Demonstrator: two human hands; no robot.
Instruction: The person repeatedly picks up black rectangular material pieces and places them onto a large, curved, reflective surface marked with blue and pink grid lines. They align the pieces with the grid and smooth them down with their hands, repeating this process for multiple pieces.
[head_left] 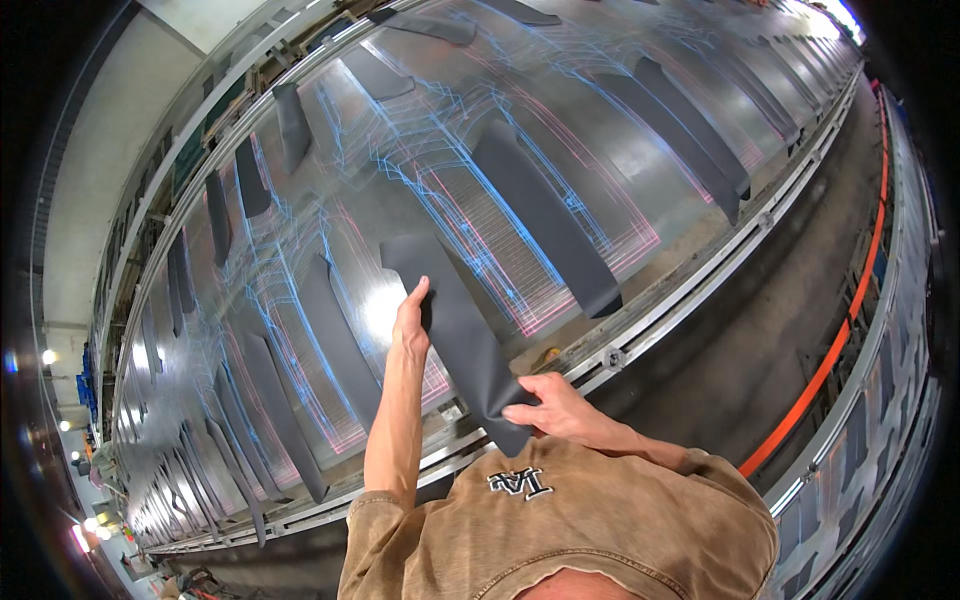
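Observation:
A long dark grey flexible sheet piece [462,335] is held in front of me above the table's near edge. My left hand [411,322] grips its left edge, with the thumb on top and the other fingers hidden under the piece. Close to my shirt, my right hand [548,404] pinches the near end, which bends and creases there. The piece's far end reaches over the grey tabletop [612,172]. A similar dark grey piece [545,225] lies to its right on the table, and another [340,325] lies to the left.
Blue and pink outlines cover the long table, with several more dark pieces lying along it. A metal rail [690,278] runs along its near edge. To the right, an orange strip [838,345] runs beside a second table [872,440] bearing dark pieces.

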